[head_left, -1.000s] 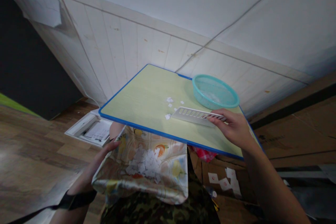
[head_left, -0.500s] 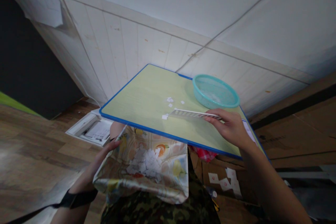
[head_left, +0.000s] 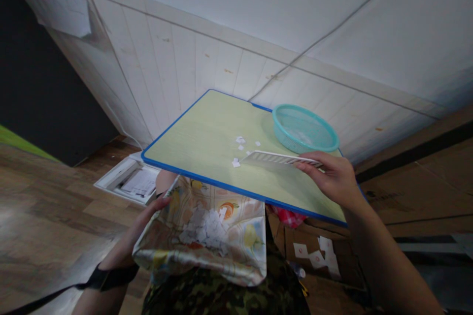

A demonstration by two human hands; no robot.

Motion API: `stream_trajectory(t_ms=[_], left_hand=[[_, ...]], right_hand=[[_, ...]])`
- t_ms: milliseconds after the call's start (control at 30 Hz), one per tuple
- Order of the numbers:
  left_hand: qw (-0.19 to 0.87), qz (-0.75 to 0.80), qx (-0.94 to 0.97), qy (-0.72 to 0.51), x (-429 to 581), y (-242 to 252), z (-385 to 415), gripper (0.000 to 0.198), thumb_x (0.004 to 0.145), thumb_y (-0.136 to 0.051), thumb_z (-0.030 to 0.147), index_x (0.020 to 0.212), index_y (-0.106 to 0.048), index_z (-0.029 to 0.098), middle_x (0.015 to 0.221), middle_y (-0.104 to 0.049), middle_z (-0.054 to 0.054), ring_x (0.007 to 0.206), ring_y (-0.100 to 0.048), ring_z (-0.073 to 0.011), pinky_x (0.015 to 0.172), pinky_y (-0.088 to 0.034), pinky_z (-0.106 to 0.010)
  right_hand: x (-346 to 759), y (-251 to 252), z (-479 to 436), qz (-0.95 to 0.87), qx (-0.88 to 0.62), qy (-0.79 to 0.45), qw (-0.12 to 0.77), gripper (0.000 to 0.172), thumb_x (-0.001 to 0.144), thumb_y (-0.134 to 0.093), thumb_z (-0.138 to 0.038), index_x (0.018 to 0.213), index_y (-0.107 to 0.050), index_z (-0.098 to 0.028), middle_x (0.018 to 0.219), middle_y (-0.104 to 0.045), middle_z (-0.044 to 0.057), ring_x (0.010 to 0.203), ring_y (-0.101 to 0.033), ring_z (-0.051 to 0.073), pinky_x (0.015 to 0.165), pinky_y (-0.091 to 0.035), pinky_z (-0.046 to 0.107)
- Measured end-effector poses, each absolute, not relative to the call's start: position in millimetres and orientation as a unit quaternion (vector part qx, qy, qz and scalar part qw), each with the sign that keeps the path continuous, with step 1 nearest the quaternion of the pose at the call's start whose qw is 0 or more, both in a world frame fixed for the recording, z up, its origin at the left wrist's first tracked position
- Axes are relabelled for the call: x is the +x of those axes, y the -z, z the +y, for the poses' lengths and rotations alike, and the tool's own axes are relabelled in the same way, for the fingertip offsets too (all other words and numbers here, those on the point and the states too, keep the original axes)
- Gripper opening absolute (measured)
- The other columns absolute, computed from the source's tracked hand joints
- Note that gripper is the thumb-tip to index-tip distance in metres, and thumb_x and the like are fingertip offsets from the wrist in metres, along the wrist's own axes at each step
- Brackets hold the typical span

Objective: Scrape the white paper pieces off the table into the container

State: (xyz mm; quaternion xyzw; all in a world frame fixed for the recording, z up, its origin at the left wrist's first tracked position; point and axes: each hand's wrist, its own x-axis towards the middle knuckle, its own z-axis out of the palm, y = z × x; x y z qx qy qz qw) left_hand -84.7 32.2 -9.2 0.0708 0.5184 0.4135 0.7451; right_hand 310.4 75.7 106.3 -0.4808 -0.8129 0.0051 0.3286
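My right hand (head_left: 330,177) pinches one end of a flat white slotted piece (head_left: 273,158), tilted low over the light-green tabletop (head_left: 207,128). Its far end is close to a small pile of white paper bits (head_left: 235,163). A few other paper scraps (head_left: 240,140) lie just behind. Below the table's near edge, my left hand (head_left: 157,205) is closed on the left rim of a fruit-patterned cloth-lined box (head_left: 247,251). Many small torn white papers (head_left: 209,229) are heaped inside it. Most of the left fingers are hidden by the box.
A turquoise mesh basket (head_left: 306,150) stands at the table's back right, with something whitish inside. A white open box (head_left: 111,177) is on the wooden floor at left. Cardboard with white cards (head_left: 317,258) lies below right. The panelled wall (head_left: 192,59) rises behind.
My right hand and the slotted piece have shifted slightly to the right, its far end drawing back from the near paper bits. The left hand and box are almost unmoved.
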Motion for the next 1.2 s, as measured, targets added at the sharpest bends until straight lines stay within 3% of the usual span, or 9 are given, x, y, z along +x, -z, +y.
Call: stream_trajectory(t_ms=[467, 667, 933, 1200], left_hand=[[0.727, 0.526, 0.119, -0.424, -84.5, 2.5, 32.7, 0.045, 0.082, -0.071, 0.026, 0.126, -0.070, 0.016, 0.085, -0.084, -0.005, 0.093, -0.078, -0.0328, 0.080, -0.063, -0.038], [0.739, 0.522, 0.115, -0.410, -87.0, 8.0, 31.5, 0.053, 0.082, -0.072, 0.035, 0.131, -0.066, 0.016, 0.099, -0.083, -0.010, 0.094, -0.077, -0.0369, 0.083, -0.063, -0.046], [0.731, 0.522, 0.135, -0.418, -87.8, 5.3, 31.2, 0.053, 0.084, -0.070, 0.035, 0.134, -0.065, 0.019, 0.102, -0.083, -0.009, 0.093, -0.077, -0.0350, 0.079, -0.064, -0.042], [0.757, 0.501, 0.108, -0.405, -84.3, -3.1, 28.8, 0.054, 0.084, -0.071, 0.036, 0.132, -0.066, 0.011, 0.103, -0.083, -0.010, 0.099, -0.075, -0.0367, 0.081, -0.062, -0.039]], right_hand=[[288.2, -119.1, 86.5, -0.846, -0.444, -0.041, 0.293, 0.013, 0.094, -0.061, -0.029, 0.097, -0.073, -0.024, 0.092, -0.078, 0.003, 0.081, -0.073, 0.017, 0.073, -0.055, 0.027], [290.5, -114.0, 88.5, -0.846, -0.443, -0.048, 0.293, 0.012, 0.093, -0.063, -0.029, 0.096, -0.072, -0.023, 0.090, -0.077, 0.003, 0.078, -0.072, 0.016, 0.072, -0.053, 0.026], [283.6, -128.0, 91.9, -0.865, -0.432, -0.047, 0.251, 0.015, 0.096, -0.058, -0.030, 0.098, -0.071, -0.023, 0.089, -0.077, 0.002, 0.076, -0.072, 0.016, 0.069, -0.051, 0.025], [295.6, -150.5, 98.7, -0.872, -0.447, -0.004, 0.199, 0.016, 0.095, -0.058, -0.032, 0.096, -0.072, -0.026, 0.080, -0.076, 0.000, 0.066, -0.070, 0.016, 0.061, -0.047, 0.026]])
